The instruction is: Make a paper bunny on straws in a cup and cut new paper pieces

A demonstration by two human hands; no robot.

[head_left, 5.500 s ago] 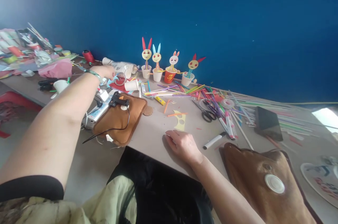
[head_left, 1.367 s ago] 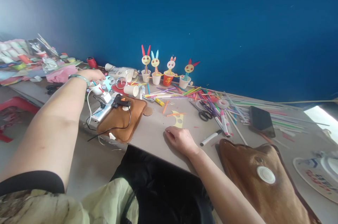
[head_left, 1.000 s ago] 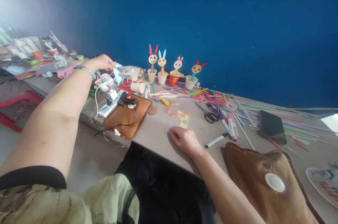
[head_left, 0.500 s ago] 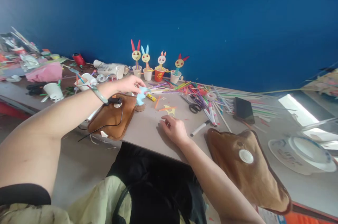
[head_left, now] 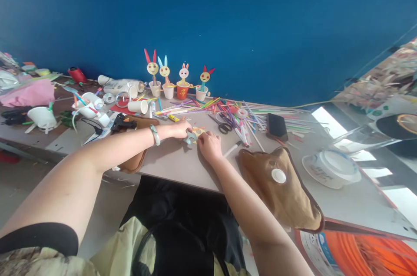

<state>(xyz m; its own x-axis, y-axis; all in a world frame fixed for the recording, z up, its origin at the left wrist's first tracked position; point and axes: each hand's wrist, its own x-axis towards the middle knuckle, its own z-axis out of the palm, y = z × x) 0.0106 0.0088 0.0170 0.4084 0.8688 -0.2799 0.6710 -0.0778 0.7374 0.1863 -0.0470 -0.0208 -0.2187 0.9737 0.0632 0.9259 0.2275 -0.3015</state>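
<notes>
My left hand [head_left: 183, 129], with a bangle at its wrist, is closed on a light blue piece of paper [head_left: 190, 138] just over the table. Close on its right, my right hand [head_left: 210, 143] rests on the table with curled fingers, by a cut yellow paper piece [head_left: 198, 133]. What the right fingers hold, if anything, is hidden. Orange strips [head_left: 197, 128] lie just beyond the hands. A yellow tube [head_left: 173, 118] sits behind my left hand.
Several rabbit-faced figures in cups [head_left: 182, 90] stand by the blue wall. Black scissors [head_left: 224, 128], a phone [head_left: 276, 127], coloured sticks [head_left: 260, 113] and a marker [head_left: 232, 149] lie rightward. Brown cushions [head_left: 276, 198] flank the hands; a bowl [head_left: 332, 169] is far right.
My left hand has come down and toward my right hand with the blue paper. My right hand stays on the table, its fingers now nearer the left hand. The view has turned right.
</notes>
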